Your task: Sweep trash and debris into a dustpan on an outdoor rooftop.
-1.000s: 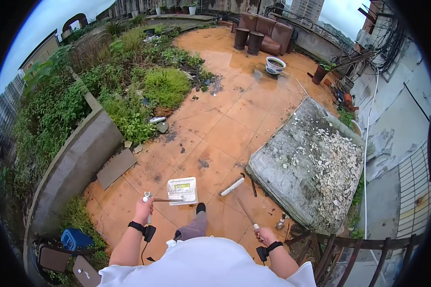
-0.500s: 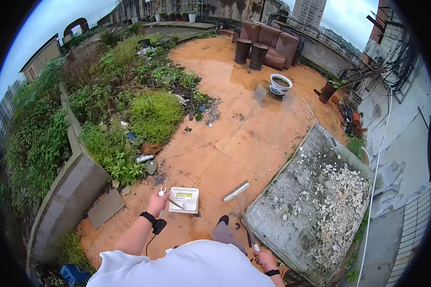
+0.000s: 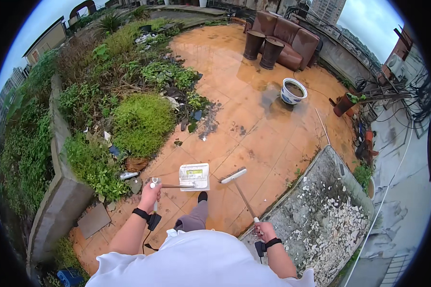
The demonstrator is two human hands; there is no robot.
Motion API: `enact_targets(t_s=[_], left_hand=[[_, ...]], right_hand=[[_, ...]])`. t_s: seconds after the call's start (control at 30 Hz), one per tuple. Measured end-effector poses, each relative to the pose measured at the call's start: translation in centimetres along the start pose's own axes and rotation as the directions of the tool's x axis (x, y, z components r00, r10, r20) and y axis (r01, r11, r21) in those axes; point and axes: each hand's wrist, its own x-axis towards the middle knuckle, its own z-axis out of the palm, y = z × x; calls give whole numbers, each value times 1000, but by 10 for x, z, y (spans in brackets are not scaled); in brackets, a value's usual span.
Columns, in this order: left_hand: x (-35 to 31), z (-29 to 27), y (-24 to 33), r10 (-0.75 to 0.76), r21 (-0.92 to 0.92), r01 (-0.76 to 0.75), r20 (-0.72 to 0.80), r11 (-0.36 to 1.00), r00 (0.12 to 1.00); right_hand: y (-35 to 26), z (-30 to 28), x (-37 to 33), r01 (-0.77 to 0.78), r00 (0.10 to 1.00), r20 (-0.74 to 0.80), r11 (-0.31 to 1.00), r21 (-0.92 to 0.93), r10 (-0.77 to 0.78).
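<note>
My left hand is closed round the white handle end of a long-handled dustpan. Its white pan, with a toothed comb edge and a green-and-yellow label, is out ahead of my foot over the orange tiles. A broom is gripped near its white handle end by my right hand. The broom's white head, with dark bristles facing away from me, lies just to the right of the pan, apart from it. Both wrists carry black bands with small cabled boxes.
A grey slab or mattress-like block strewn with pale chips lies at right. Weeds and a low concrete wall line the left. Farther off stand a blue-and-white pot, two dark planters and a brown sofa.
My right hand has come up and forward with the broom. The dustpan has moved forward and a little right, its handle now more level across the view. One foot has stepped ahead.
</note>
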Motion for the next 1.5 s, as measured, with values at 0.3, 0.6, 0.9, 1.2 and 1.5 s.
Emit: enact_targets(t_s=[0.3, 0.6, 0.9, 1.2, 1.5], left_hand=[[280, 184, 115, -79, 274, 50, 95, 960, 992], [485, 307, 242, -10, 240, 30, -85, 970, 996], [625, 420, 357, -33, 60, 45, -181, 997, 983], [900, 548, 473, -12, 140, 38, -180, 989, 984], [1134, 638, 637, 18, 122, -6, -96, 992, 995]], right_hand=[[-196, -36, 73, -93, 980, -161, 984, 150, 117], [-423, -101, 240, -109, 977, -143, 947, 302, 158], [-771, -110, 404, -225, 973, 133, 904, 363, 189], [-1039, -11, 486, -27, 998, 58, 988, 150, 19], [-1287, 53, 604, 39, 995, 91, 999, -12, -37]])
